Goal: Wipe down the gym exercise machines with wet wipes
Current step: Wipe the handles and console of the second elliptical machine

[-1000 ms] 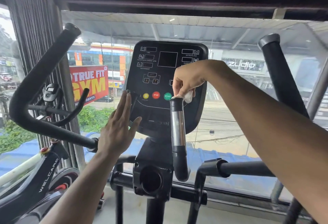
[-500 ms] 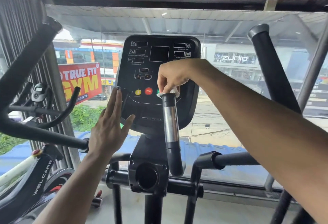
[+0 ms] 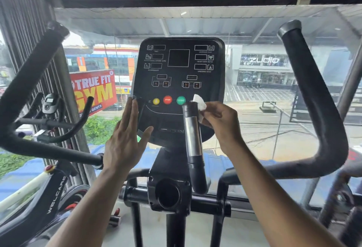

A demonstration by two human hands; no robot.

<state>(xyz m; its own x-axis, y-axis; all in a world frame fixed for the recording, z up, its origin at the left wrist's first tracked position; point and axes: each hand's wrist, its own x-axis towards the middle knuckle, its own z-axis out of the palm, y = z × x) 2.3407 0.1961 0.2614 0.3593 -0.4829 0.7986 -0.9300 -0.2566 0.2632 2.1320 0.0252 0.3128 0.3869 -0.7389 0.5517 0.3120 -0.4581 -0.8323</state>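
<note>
A black elliptical machine stands in front of me, its console [image 3: 178, 64] with yellow, red and green buttons at centre. Below the console rises a short grip handle [image 3: 193, 129] with a chrome sleeve and black cap. My right hand [image 3: 221, 121] pinches a white wet wipe [image 3: 199, 104] against the right side of that handle's top. My left hand [image 3: 125, 139] is flat with straight fingers, resting against the left short handle beside the console's left edge; that handle is mostly hidden behind the hand.
Two long black swing arms curve up at the left [image 3: 29, 82] and right [image 3: 313, 94]. A black Welcare spin bike [image 3: 49, 193] stands at the lower left. A glass window wall lies behind the machine, with a red gym banner [image 3: 94, 92] outside.
My right hand has come off the top of the handle cap and dropped to its right side with the wipe. The view has tilted up. My left hand stays flat in place.
</note>
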